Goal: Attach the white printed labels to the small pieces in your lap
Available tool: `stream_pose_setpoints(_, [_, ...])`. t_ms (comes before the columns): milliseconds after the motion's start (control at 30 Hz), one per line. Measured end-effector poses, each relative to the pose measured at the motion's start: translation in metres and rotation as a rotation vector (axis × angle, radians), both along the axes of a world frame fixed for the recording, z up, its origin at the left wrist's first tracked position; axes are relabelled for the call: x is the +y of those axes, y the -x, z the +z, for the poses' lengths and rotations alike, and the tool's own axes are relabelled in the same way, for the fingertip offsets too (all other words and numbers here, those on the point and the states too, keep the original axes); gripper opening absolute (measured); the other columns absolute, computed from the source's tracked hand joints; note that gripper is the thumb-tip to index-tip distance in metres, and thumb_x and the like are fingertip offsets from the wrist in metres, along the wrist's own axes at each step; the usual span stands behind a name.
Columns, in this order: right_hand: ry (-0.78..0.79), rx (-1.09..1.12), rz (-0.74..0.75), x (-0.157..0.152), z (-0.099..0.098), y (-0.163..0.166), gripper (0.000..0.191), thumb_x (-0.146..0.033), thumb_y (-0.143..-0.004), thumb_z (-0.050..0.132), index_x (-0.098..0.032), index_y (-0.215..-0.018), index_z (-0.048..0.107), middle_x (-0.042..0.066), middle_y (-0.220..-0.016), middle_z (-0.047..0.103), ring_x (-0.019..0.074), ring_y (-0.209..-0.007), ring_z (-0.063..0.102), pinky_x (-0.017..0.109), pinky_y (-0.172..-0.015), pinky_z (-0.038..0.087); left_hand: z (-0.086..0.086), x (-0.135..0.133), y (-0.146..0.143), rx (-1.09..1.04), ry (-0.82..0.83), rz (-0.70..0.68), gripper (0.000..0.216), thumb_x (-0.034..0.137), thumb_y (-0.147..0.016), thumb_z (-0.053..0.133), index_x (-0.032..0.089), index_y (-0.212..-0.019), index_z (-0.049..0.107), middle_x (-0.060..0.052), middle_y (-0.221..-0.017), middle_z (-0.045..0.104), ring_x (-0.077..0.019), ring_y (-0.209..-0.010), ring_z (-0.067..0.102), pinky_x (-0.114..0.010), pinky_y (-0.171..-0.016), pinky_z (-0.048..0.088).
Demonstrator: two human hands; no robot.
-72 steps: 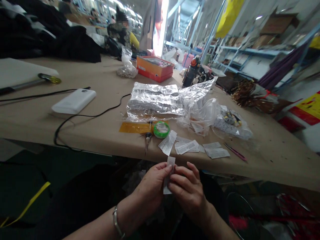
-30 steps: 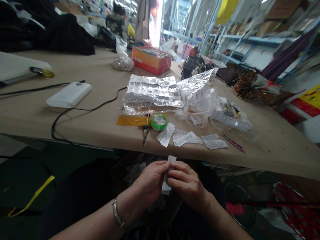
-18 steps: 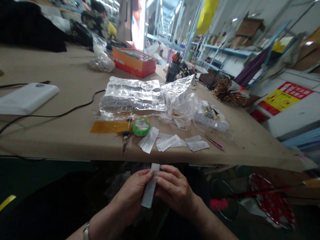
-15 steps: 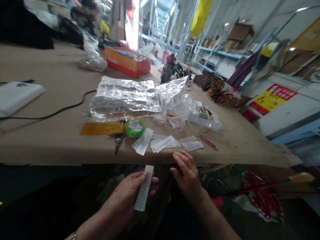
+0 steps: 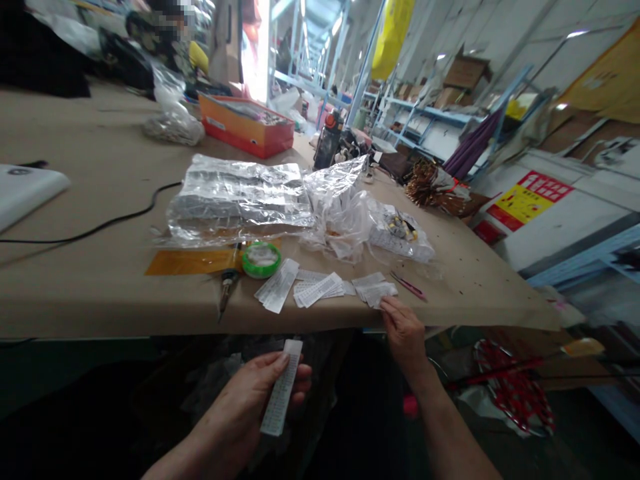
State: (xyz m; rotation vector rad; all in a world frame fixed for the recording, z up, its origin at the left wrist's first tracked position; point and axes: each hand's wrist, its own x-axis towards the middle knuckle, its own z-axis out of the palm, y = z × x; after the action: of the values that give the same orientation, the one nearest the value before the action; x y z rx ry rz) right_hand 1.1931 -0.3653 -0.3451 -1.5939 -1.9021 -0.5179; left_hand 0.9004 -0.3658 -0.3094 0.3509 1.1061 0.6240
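Below the table edge, my left hand (image 5: 250,390) is closed around a narrow white printed paper strip (image 5: 281,393), thumb on top and fingers behind. My right hand (image 5: 406,340) is at the table's front edge, thumb and fingers pinched on a corner of the rightmost pile of printed strips (image 5: 371,287). How many strips it grips is hidden. Left of that pile lie a middle fan of strips (image 5: 320,288) and another fan (image 5: 278,287). Pink-handled tweezers (image 5: 410,287) rest just beyond my right fingers.
A green round container (image 5: 261,260) sits by a pen-like tool (image 5: 227,290) and an amber sheet (image 5: 187,263). Behind are a silver bag (image 5: 243,193), clear plastic bags (image 5: 337,220), an orange box (image 5: 250,130) and a bottle (image 5: 327,141). A black cable (image 5: 117,219) crosses the left side.
My right hand has moved rightward and up to the rightmost pile, its fingers closing on the edge. My left hand keeps its strip, slightly lower. The view has shifted a little.
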Motion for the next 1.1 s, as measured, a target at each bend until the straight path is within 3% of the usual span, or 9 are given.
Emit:
stream_pose_setpoints(133, [-0.052, 0.202, -0.005, 0.003, 0.008, -0.005, 0.021, -0.024, -0.09, 0.05, -0.016, -0.099, 0.067, 0.01, -0.1, 0.068, 0.0197, -0.093, 0.065, 0.037, -0.086, 0.052, 0.002, 0.001, 0.001, -0.001, 0.007, 0.019, 0.006, 0.012, -0.077, 0.062, 0.009, -0.083, 0.059, -0.013, -0.075, 0.069, -0.016, -0.059, 0.065, -0.025, -0.056, 0.055])
stream_pose_setpoints(233, [-0.185, 0.329, 0.006, 0.0, 0.021, 0.011, 0.015, -0.022, -0.087, 0.054, -0.017, -0.094, 0.067, 0.009, -0.096, 0.068, 0.0209, -0.093, 0.064, 0.04, -0.086, 0.051, 0.001, 0.0, 0.001, 0.01, 0.007, 0.01, 0.007, 0.014, -0.079, 0.06, 0.009, -0.083, 0.06, -0.013, -0.075, 0.069, -0.0147, -0.057, 0.064, -0.023, -0.054, 0.054])
stream_pose_setpoints(333, [-0.173, 0.373, 0.202, -0.01, 0.03, 0.054, 0.017, -0.014, -0.084, 0.056, -0.021, -0.097, 0.066, 0.008, -0.101, 0.066, 0.0236, -0.103, 0.06, 0.045, -0.092, 0.048, -0.004, -0.001, 0.001, -0.04, -0.023, -0.001, 0.011, 0.018, -0.08, 0.059, 0.008, -0.084, 0.06, -0.013, -0.077, 0.069, -0.0161, -0.062, 0.065, -0.025, -0.057, 0.054])
stream_pose_setpoints(467, [0.007, 0.266, 0.564, -0.025, 0.024, 0.126, 0.022, -0.012, -0.083, 0.057, -0.024, -0.1, 0.064, 0.006, -0.099, 0.067, 0.0235, -0.107, 0.058, 0.046, -0.094, 0.046, -0.011, -0.002, 0.002, -0.19, -0.082, 0.056, 0.013, 0.018, -0.076, 0.063, 0.007, -0.082, 0.063, -0.01, -0.07, 0.067, -0.0125, -0.055, 0.06, -0.022, -0.052, 0.048])
stream_pose_setpoints(600, [0.087, 0.154, 0.676, -0.029, 0.009, 0.164, 0.02, -0.012, -0.085, 0.055, -0.02, -0.1, 0.064, 0.005, -0.098, 0.068, 0.0198, -0.107, 0.058, 0.041, -0.097, 0.044, -0.012, -0.002, 0.007, -0.286, -0.13, 0.168, 0.012, 0.014, -0.066, 0.071, 0.007, -0.072, 0.065, -0.007, -0.066, 0.065, -0.0096, -0.054, 0.057, -0.017, -0.049, 0.041])
stream_pose_setpoints(733, [0.128, 0.133, 0.733, -0.026, 0.002, 0.167, 0.02, -0.012, -0.087, 0.053, -0.019, -0.103, 0.063, 0.006, -0.101, 0.067, 0.0193, -0.113, 0.055, 0.04, -0.099, 0.043, -0.009, 0.0, 0.012, -0.262, -0.082, 0.233, 0.004, 0.009, -0.069, 0.065, 0.008, -0.066, 0.062, -0.005, -0.064, 0.063, -0.0087, -0.052, 0.056, -0.016, -0.048, 0.042])
stream_pose_setpoints(1000, [0.152, 0.099, 0.768, -0.022, 0.008, 0.165, 0.019, -0.011, -0.088, 0.05, -0.018, -0.101, 0.063, 0.006, -0.1, 0.068, 0.019, -0.113, 0.054, 0.039, -0.098, 0.044, -0.005, 0.0, 0.013, -0.317, -0.04, 0.276, 0.007, 0.007, -0.074, 0.061, 0.008, -0.067, 0.063, -0.005, -0.062, 0.062, -0.0079, -0.051, 0.056, -0.014, -0.044, 0.041])
stream_pose_setpoints(1100, [0.164, 0.092, 0.789, -0.021, 0.009, 0.166, 0.018, -0.01, -0.088, 0.051, -0.015, -0.1, 0.063, 0.007, -0.101, 0.068, 0.0192, -0.112, 0.055, 0.039, -0.1, 0.043, -0.006, -0.001, 0.014, -0.325, -0.052, 0.226, 0.007, 0.006, -0.074, 0.06, 0.007, -0.068, 0.063, -0.005, -0.063, 0.062, -0.0072, -0.051, 0.056, -0.012, -0.043, 0.04])
